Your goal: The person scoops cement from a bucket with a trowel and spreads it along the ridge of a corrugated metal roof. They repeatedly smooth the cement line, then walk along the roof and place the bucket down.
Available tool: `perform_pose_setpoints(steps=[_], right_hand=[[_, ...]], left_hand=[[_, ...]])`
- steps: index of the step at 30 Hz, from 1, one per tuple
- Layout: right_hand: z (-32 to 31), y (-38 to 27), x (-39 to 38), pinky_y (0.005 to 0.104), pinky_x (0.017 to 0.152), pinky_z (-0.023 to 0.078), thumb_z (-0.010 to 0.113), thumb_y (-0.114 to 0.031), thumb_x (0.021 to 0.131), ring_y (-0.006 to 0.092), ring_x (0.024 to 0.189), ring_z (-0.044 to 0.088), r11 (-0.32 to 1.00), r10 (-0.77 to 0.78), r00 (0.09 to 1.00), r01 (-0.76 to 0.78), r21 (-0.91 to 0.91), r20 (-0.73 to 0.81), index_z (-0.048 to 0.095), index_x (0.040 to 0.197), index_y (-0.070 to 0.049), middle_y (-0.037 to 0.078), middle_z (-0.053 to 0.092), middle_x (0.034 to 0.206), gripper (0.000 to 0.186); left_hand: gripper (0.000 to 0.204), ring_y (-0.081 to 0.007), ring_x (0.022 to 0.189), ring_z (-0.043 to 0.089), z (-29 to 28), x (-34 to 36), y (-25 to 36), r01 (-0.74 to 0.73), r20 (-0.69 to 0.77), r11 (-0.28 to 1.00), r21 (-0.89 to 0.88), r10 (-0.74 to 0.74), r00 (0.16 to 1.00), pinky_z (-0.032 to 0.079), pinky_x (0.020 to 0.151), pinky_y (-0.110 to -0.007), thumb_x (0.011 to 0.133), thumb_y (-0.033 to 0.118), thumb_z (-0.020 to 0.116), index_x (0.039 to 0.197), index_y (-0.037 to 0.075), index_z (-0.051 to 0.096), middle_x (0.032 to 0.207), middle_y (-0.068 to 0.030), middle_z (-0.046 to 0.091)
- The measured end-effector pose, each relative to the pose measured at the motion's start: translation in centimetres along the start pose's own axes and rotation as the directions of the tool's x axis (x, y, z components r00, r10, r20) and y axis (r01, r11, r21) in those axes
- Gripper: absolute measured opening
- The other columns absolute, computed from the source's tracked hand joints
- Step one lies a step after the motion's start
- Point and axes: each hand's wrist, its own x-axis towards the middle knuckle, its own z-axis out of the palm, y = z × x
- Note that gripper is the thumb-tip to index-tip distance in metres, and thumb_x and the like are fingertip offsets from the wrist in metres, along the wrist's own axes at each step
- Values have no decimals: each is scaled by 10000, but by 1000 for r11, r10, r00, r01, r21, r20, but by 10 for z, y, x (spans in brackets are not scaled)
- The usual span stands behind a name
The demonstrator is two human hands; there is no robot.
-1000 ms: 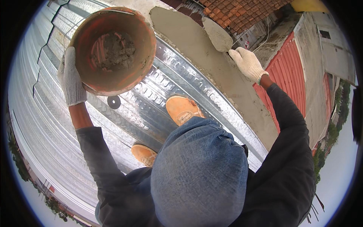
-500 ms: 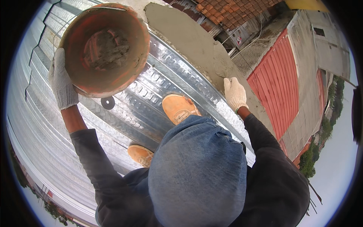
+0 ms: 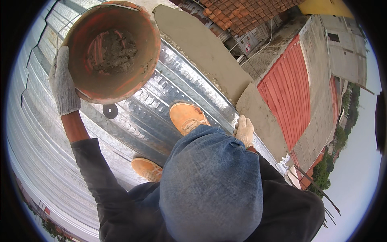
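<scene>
My gloved left hand is closed on the side of an orange-red bucket, which is tilted so its mouth faces me. Grey wet mortar clings to the bottom, and the inner walls are smeared with it. My gloved right hand is closed beside the wall edge, close to my knee; what it grips is hidden. Past it, a smooth layer of grey mortar covers the wall top, ending in a clean edge above a rougher, paler stretch.
I stand on shiny ribbed metal decking in tan shoes. A dark disc with a hole shows under the bucket. Beyond the wall lie a tiled roof and a red corrugated sheet. Thin rods jut out at the right.
My right hand has moved off the mortar's end, down and toward my knee. The mortar's end now shows a crisp edge. My left hand still holds the bucket, nearly unmoved.
</scene>
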Motion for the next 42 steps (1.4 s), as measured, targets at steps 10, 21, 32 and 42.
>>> perform_pose_setpoints(steps=[10,21,32,42], right_hand=[[-21,-256,77,311,537,499,564,-461,1154,100,605,601,867,-181,878,355,-349,444,686,1086,-23,7,636,799,459],[-140,-229,120,247,363,355,546,-406,1175,43,431,445,753,518,770,-204,-626,372,643,969,-85,-33,579,700,394],[-223,-138,124,274,381,334,565,-406,1137,60,442,437,726,603,766,-411,-551,222,659,937,-123,-45,570,664,358],[-134,-140,94,371,583,527,597,-488,1161,182,582,583,924,32,956,83,-372,293,677,998,-98,25,617,753,431]], left_hand=[[470,-144,1107,756,3,2,6,-43,-18,987,157,47,999,616,961,-303,1132,388,751,1408,7,765,1259,-60,805],[505,-166,1113,759,0,2,1,-17,5,997,73,16,1000,617,983,-314,1118,386,769,1421,-19,761,1267,-91,806],[506,-169,1153,753,-2,2,4,11,0,996,88,-11,1000,618,1000,-341,1141,399,732,1456,3,748,1331,-91,793],[508,-160,1081,753,4,2,4,-12,-24,996,92,14,1000,613,952,-320,1097,400,797,1394,-11,771,1232,-76,805]])
